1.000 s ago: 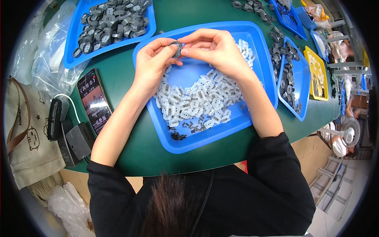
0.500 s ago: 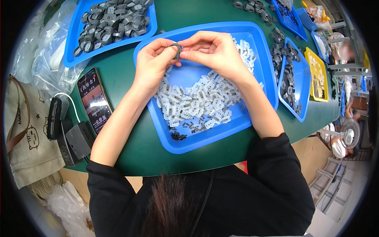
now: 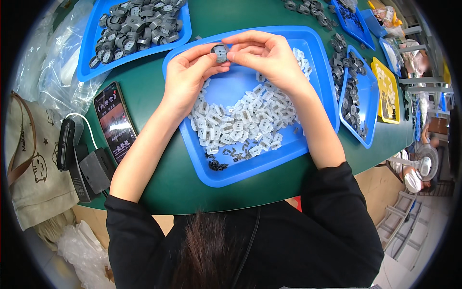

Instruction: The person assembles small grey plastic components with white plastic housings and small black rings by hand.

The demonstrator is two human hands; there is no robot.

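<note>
Between my two hands is a small round dark-grey plastic housing [image 3: 220,53] with a lighter grey plate set in its face, held above the far edge of a blue tray [image 3: 211,179]. My left hand [image 3: 190,72] pinches its left side with thumb and fingers. On its right side, the thumb and fingertips of my right hand [image 3: 264,55] close on it too. Below my hands, the tray holds a heap of translucent white plastic pieces [image 3: 240,123]. Small black parts [image 3: 217,166] lie in its near left corner.
At the far left, another blue tray [image 3: 89,72] is piled with grey round housings [image 3: 137,29]. A phone [image 3: 115,123] and a black charger block [image 3: 97,171] lie left of my arm. On the right are a blue tray [image 3: 366,98] of dark rings and a yellow tray [image 3: 394,98].
The round housing has turned so its plated face now shows, where before mostly its dark rim was seen. My right hand has risen slightly, and the left fingers have shifted around the piece.
</note>
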